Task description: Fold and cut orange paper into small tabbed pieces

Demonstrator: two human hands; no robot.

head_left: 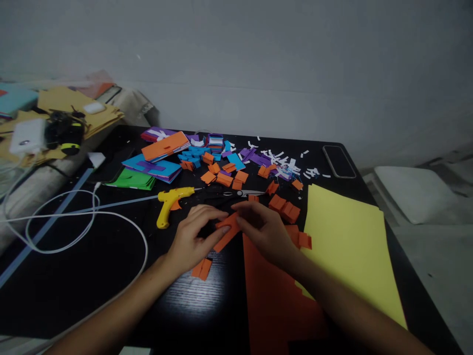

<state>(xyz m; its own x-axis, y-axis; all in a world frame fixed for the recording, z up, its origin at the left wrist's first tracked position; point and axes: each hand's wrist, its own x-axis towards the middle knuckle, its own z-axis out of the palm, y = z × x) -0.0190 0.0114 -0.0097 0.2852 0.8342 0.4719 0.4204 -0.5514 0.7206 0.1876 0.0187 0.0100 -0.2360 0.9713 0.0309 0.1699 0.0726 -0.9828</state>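
Between my two hands an orange paper strip (226, 238) is held at a slant, just above the dark table. My left hand (195, 235) pinches its left side between thumb and fingers. On the strip's upper right end, my right hand (263, 228) is closed with thumb and fingertips. A small folded orange paper piece (201, 269) lies below my left hand. Under my right wrist is a large orange sheet (273, 301), partly covered by the forearm. Several more folded orange pieces (284, 208) are scattered beyond my hands.
A yellow glue gun (172, 203) lies left of my hands, and scissors (246, 193) lie just beyond them. Yellow sheets (347, 246) cover the right side. Paper scraps (283, 161), a phone (339, 161) and folded colored papers (166, 146) sit farther back. A white cable (142, 236) loops at left.
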